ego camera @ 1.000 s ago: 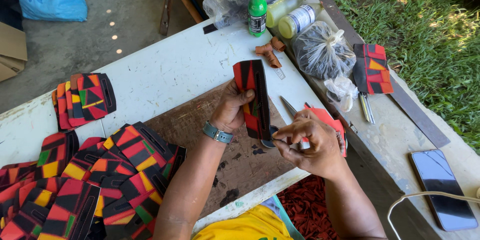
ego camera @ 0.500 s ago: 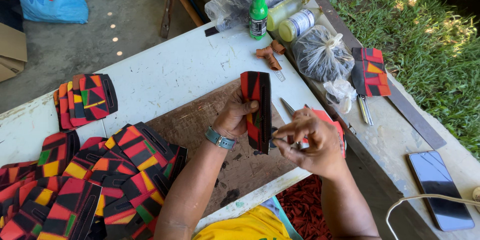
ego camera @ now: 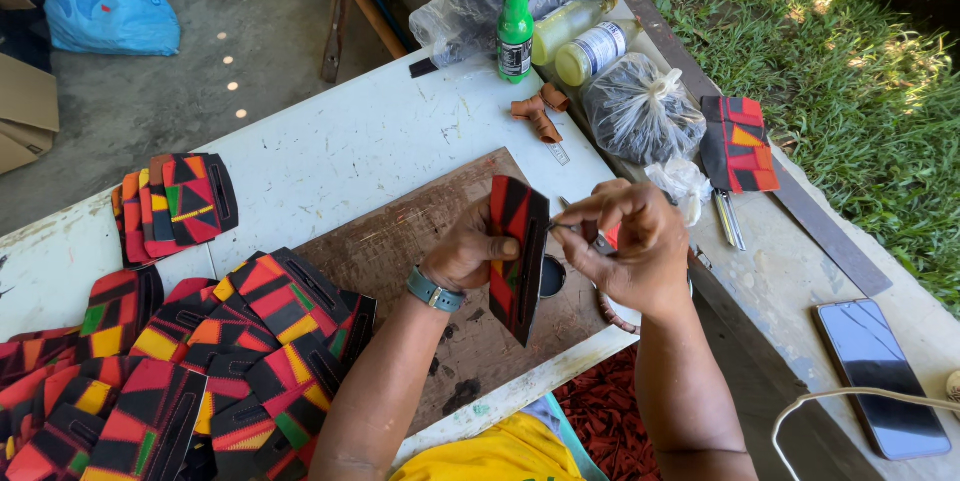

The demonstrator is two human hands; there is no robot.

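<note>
My left hand [ego camera: 470, 246] holds a flat black piece with red, orange and green patterned cloth [ego camera: 518, 256] upright over a brown work board [ego camera: 400, 241]. My right hand [ego camera: 630, 241] pinches a small thin metal tool [ego camera: 570, 228] against the piece's right edge. A small dark round tin [ego camera: 551, 277] sits on the board just under the piece. A teal wristband is on my left wrist.
A heap of similar patterned pieces [ego camera: 170, 361] lies at lower left and a small stack [ego camera: 175, 201] farther left. A green bottle [ego camera: 515, 21], jars, plastic bags [ego camera: 640, 111], another patterned piece [ego camera: 738, 144], a phone [ego camera: 880, 376] and a white cable [ego camera: 850, 401] lie on the white table [ego camera: 330, 151].
The patterned piece has been lifted and tilted more upright. My right hand has risen from the board to the piece's right edge.
</note>
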